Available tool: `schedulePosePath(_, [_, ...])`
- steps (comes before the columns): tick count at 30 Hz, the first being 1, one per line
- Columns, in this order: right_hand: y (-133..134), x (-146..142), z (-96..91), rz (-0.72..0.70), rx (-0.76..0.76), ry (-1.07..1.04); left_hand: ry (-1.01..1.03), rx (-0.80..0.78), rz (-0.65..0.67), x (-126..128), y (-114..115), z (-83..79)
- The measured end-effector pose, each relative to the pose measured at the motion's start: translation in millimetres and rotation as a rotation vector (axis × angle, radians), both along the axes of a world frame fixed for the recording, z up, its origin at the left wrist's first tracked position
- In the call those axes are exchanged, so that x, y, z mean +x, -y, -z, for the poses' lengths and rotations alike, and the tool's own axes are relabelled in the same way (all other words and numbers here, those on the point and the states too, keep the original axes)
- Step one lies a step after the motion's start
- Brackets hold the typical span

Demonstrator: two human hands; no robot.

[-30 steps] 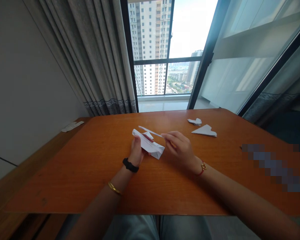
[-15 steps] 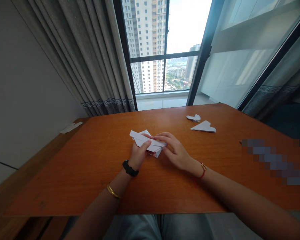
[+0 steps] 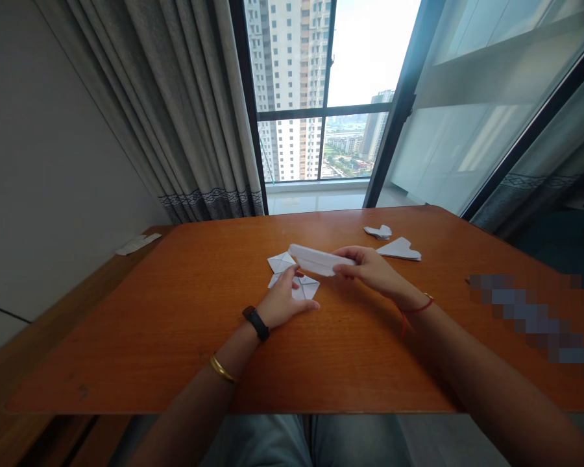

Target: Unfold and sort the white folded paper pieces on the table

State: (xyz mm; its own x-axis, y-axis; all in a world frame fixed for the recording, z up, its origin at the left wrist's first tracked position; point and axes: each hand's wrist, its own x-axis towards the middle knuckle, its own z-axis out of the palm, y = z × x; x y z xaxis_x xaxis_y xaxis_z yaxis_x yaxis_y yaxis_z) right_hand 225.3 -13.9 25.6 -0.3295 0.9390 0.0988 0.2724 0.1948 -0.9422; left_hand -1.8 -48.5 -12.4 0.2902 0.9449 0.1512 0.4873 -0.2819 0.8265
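Observation:
My right hand [image 3: 372, 272] is closed at the right end of a long folded white paper strip [image 3: 314, 258], held tilted just above the table. My left hand [image 3: 282, 303] is open, thumb stretched out to the right and fingers apart. Under and beyond its fingers lies a folded white paper piece [image 3: 306, 289] with creased triangular flaps, partly hidden by the hand. One more creased corner of white paper [image 3: 281, 261] shows just behind; whether it belongs to the same piece I cannot tell.
The brown wooden table [image 3: 199, 363] spans the front. At the back right lie a pointed folded paper [image 3: 400, 249] and a smaller folded paper [image 3: 378, 231]. White paper [image 3: 139, 244] rests on the ledge at left. A pixelated patch [image 3: 530, 311] covers something at right.
The long paper strip has passed from my left hand into my right, which has moved right and up with it. My left hand has opened over the creased paper piece.

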Motion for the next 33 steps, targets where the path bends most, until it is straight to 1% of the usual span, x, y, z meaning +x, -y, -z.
schedulePosePath(2, [-7, 8, 0.7, 0.132, 0.046, -0.006, -0.326, 0.116, -0.056, -5, -3, 5.0])
schedulePosePath(3, [-9, 10, 1.2, 0.171, 0.060, 0.010, -0.447, 0.148, -0.088, -7, -6, 7.4])
schedulePosePath(5, [-12, 12, 3.0, 0.187, 0.073, 0.095, -0.607, 0.146, -0.168, -13, -11, 11.2])
schedulePosePath(8, [-11, 7, 6.5, 0.118, 0.128, 0.237, -0.714, 0.107, -0.313, -24, -20, 12.4])
schedulePosePath(10, [-8, 1, 8.9, 0.055, 0.174, 0.298, -0.737, 0.114, -0.413, -31, -24, 9.1])
schedulePosePath(12, [-4, -5, 11.6, 0.001, 0.207, 0.343, -0.693, 0.187, -0.503, -35, -25, 2.9])
schedulePosePath(13, [-2, -8, 13.2, -0.023, 0.226, 0.369, -0.639, 0.252, -0.520, -35, -24, -0.7])
schedulePosePath(14, [0, -10, 15.1, -0.044, 0.250, 0.396, -0.568, 0.326, -0.498, -34, -22, -4.2])
schedulePosePath(15, [2, -13, 17.1, -0.065, 0.277, 0.424, -0.494, 0.395, -0.435, -33, -20, -7.1])
schedulePosePath(17, [4, -16, 21.5, -0.102, 0.331, 0.475, -0.404, 0.468, -0.233, -27, -15, -10.6])
schedulePosePath(19, [5, -18, 25.7, -0.131, 0.368, 0.519, -0.426, 0.451, -0.061, -19, -11, -10.4])
schedulePosePath(21, [5, -19, 28.9, -0.163, 0.389, 0.554, -0.509, 0.397, 0.019, -13, -8, -7.7])
schedulePosePath(23, [6, -21, 31.1, -0.181, 0.406, 0.564, -0.568, 0.343, 0.059, -10, -8, -4.4])
schedulePosePath(26, [6, -24, 33.1, -0.162, 0.433, 0.543, -0.571, 0.300, 0.068, -9, -11, -0.9])
schedulePosePath(30, [3, -23, 35.3, -0.151, 0.436, 0.563, -0.470, 0.289, 0.006, -13, -13, 1.1])
schedulePosePath(33, [1, -21, 36.7, -0.122, 0.450, 0.627, -0.407, 0.255, -0.007, -16, -14, 2.1])
